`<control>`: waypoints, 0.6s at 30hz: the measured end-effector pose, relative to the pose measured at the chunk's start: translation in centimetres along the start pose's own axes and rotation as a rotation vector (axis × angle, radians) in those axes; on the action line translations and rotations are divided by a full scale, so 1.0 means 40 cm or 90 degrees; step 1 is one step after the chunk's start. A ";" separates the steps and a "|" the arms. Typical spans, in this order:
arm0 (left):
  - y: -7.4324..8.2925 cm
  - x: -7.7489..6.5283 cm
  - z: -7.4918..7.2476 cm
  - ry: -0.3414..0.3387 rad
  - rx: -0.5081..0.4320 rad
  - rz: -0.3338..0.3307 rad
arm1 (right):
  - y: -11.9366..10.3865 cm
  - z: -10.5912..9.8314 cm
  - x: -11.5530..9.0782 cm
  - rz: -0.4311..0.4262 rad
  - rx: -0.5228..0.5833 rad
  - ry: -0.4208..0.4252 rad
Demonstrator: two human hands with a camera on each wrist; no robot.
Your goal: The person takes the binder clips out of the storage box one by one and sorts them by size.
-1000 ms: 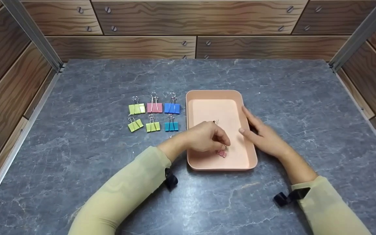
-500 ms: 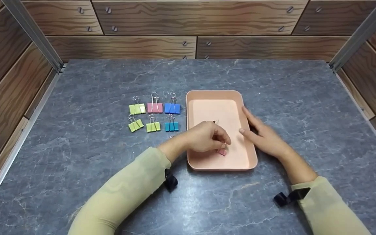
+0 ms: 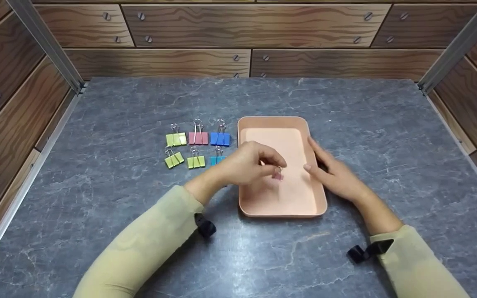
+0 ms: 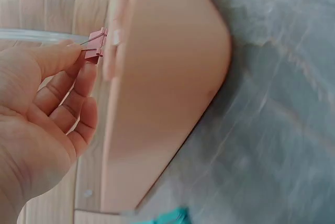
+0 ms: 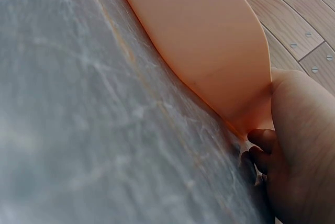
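A small pink binder clip (image 3: 278, 176) hangs from my left hand (image 3: 255, 163), pinched by its wire handles between thumb and fingertip. In the left wrist view the same pink clip (image 4: 96, 46) shows beyond the tray's near wall. Below it lies the peach tray (image 3: 296, 194), a shallow rectangle with rounded corners. My right hand (image 3: 338, 176) holds the tray's right side, thumb on the rim and fingers along the outer wall. In the right wrist view some of its fingers (image 5: 264, 148) curl near the tray's lower edge. The left hand covers part of the tray floor.
Binder clips stand in two rows left of the tray: a larger yellow-green one (image 3: 176, 139), a pink one (image 3: 198, 138), a blue one (image 3: 220, 138), then two smaller yellow-green ones (image 3: 174, 160) and a teal one (image 3: 215, 159), partly behind my left forearm. Wood-patterned panels (image 3: 255, 25) enclose the grey table.
My left hand has risen and moved toward the tray's far left, carrying the small pink binder clip. It now covers a wire-handled thing seen earlier in the tray. The right hand keeps its place.
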State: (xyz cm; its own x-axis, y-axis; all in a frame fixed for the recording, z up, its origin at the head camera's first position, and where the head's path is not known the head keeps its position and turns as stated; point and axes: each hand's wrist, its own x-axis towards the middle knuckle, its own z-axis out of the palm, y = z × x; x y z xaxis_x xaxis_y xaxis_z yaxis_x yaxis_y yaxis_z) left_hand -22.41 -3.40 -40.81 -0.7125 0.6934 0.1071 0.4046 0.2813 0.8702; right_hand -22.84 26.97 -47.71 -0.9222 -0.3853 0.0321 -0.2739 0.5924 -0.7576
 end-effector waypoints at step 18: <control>-0.047 -0.166 -0.163 0.114 0.032 -0.035 | 0.002 -0.001 -0.001 0.008 -0.012 0.005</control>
State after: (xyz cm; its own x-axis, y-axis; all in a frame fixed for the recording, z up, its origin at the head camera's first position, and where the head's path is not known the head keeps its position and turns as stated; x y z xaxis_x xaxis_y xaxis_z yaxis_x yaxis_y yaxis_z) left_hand -22.19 -12.85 -40.02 -0.8235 0.5479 0.1473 0.3868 0.3523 0.8522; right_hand -22.84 27.06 -47.75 -0.9276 -0.3726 0.0277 -0.2673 0.6100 -0.7460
